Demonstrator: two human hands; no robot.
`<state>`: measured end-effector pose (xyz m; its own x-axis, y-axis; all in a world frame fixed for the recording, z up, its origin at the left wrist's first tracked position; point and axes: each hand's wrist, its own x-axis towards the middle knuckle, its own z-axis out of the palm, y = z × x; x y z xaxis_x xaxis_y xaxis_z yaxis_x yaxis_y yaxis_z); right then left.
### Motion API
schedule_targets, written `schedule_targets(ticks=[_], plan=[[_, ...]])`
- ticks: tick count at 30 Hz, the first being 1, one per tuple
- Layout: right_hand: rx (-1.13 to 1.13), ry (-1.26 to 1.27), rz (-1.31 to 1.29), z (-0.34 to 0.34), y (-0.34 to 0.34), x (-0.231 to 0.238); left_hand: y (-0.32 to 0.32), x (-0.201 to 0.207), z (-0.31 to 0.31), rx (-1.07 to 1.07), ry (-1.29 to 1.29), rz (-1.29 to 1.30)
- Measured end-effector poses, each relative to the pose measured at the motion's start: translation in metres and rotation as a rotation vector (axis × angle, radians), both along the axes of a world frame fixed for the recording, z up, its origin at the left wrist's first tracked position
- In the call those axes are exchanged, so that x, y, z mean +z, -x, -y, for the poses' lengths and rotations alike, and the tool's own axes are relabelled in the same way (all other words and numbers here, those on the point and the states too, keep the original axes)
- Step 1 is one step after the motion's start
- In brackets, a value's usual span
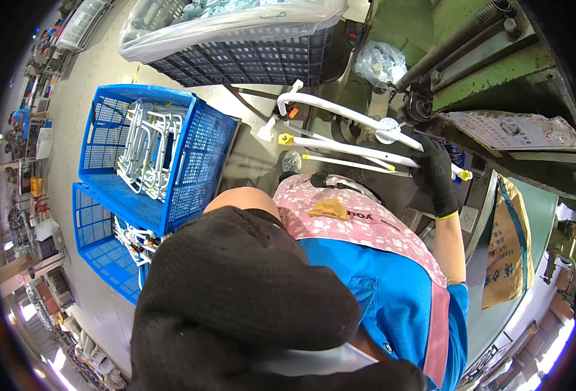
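My left hand point(249, 280), in a black knit glove, is raised very close to the camera and fills the lower middle. Its fingers blend into one dark shape, so what they hold, if anything, cannot be made out. At the right, my right hand point(435, 171), in a black glove with a yellow cuff edge, is closed around the end of a white tubular metal frame point(346, 112). That frame has a bent far end, a round white joint point(389, 130) and a straight lower tube with yellow end caps point(286, 139). The frame is held in front of the pink apron.
Two blue plastic crates point(200, 163) at the left hold white bent tube frames point(151, 146). A black crate point(249, 58) lined with clear plastic, full of small grey parts, stands ahead. A green machine point(496, 72) rises at the right, near a brown paper sack point(506, 247).
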<state>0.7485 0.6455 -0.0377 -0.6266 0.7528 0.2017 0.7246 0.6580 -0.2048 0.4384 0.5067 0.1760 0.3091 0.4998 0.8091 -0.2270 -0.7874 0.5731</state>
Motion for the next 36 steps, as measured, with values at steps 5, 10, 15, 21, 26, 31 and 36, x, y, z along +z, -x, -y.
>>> schedule_targets(ticks=[5,10,15,21,26,31,36], plan=[[0.018,-0.017,0.003,-0.001,-0.001,0.0,0.002,0.004,-0.001,0.006,-0.015,-0.018],[0.044,-0.031,-0.033,-0.002,0.0,0.0,0.002,0.01,-0.002,0.01,-0.023,-0.031],[0.001,-0.001,-0.036,-0.001,0.001,0.0,-0.002,0.014,-0.003,0.003,-0.005,-0.037],[-0.008,0.032,-0.055,-0.002,0.001,0.0,0.002,0.022,-0.013,0.054,0.029,-0.085],[0.0,-0.009,-0.107,0.0,0.001,-0.001,-0.011,-0.019,-0.055,-0.31,0.475,0.379],[-0.055,0.054,-0.126,0.0,0.0,-0.005,-0.012,-0.049,-0.06,-0.357,0.775,0.451],[-0.134,0.099,-0.042,0.003,-0.003,-0.007,-0.017,-0.054,-0.057,-0.33,0.912,0.571]])
